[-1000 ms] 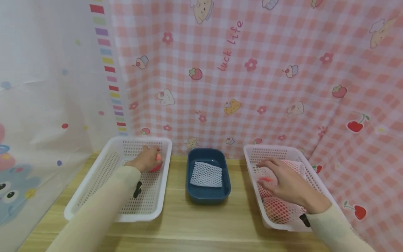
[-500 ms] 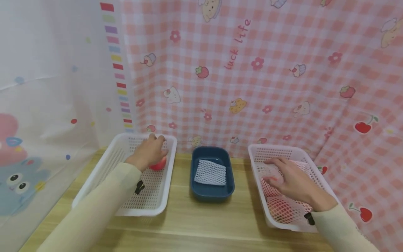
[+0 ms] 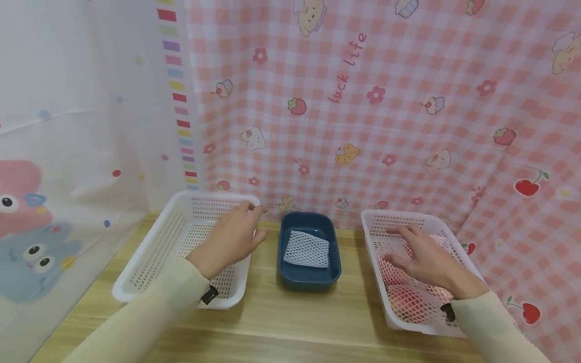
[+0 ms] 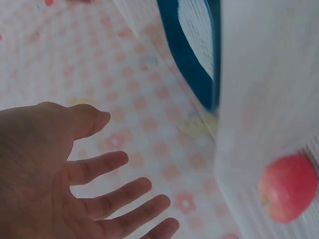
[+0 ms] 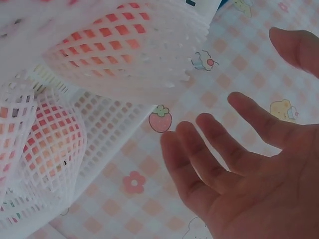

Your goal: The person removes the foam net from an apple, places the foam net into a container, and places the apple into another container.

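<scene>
My left hand (image 3: 229, 239) hovers above the right side of a white plastic basket (image 3: 146, 247), its fingers apart and holding nothing. Inside that basket lies a bare red apple (image 4: 288, 188), seen in the left wrist view; in the head view the hand hides it. Over a second white basket (image 3: 369, 242), my right hand (image 3: 424, 259) is held with spread fingers, nothing in its grasp. Beneath it are several apples in white foam net sleeves, one (image 3: 407, 303) near the front and another (image 5: 54, 142) clear in the right wrist view.
Between the baskets stands a small dark blue tray (image 3: 310, 286) with a flat white foam net sleeve (image 3: 306, 249) lying in it. Everything rests on a wooden table (image 3: 290, 322). A pink checked curtain (image 3: 317, 116) hangs right behind the containers.
The left hand has let go of the apple, leaving it in the left basket, and has risen and moved right. The right hand stays over its basket. The head view has shifted slightly.
</scene>
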Demonstrator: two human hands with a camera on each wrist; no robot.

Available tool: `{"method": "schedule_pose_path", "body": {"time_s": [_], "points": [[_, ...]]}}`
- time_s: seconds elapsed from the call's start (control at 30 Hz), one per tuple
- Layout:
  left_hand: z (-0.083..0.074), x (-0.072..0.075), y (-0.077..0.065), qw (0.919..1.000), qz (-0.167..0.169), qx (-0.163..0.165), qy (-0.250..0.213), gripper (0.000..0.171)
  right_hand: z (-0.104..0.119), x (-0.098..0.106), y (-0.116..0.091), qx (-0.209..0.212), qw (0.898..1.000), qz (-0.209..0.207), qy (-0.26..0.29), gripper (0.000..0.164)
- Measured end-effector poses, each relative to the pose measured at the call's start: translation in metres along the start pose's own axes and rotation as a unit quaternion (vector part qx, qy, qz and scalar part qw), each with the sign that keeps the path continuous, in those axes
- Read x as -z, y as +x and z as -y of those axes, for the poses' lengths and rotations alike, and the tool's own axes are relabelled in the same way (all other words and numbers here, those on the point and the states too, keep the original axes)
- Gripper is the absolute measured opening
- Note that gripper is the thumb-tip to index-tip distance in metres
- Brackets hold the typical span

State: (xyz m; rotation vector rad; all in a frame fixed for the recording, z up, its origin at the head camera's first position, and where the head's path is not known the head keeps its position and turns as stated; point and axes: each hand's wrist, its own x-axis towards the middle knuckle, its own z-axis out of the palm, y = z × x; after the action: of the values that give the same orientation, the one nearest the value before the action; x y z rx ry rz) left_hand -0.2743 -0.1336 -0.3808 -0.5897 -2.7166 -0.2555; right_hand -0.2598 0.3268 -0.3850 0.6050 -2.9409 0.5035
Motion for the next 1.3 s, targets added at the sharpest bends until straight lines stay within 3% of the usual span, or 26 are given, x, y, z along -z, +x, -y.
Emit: {"method": "schedule_pose_path", "body": {"time_s": [0.27,0.47,0.77,1.3], "points": [[-0.043,-0.011,-0.016,0.9970,-0.010,-0.044,-0.062,0.048,-0.009,0.000,0.004,-0.003,0.999,0.039,0.001,0.079],[-0.065,-0.027,-0.026,0.9928,-0.027,-0.090,-0.074,0.045,-0.015,0.000,0.007,-0.014,0.997,0.078,0.008,0.086],[-0.085,-0.045,-0.035,0.9891,-0.036,-0.114,-0.087,0.043,-0.023,-0.005,0.010,-0.024,0.994,0.103,0.011,0.094],[-0.113,-0.060,-0.047,0.9859,-0.002,-0.129,-0.107,0.042,-0.028,-0.010,0.017,-0.028,0.990,0.140,-0.015,0.096]]}}
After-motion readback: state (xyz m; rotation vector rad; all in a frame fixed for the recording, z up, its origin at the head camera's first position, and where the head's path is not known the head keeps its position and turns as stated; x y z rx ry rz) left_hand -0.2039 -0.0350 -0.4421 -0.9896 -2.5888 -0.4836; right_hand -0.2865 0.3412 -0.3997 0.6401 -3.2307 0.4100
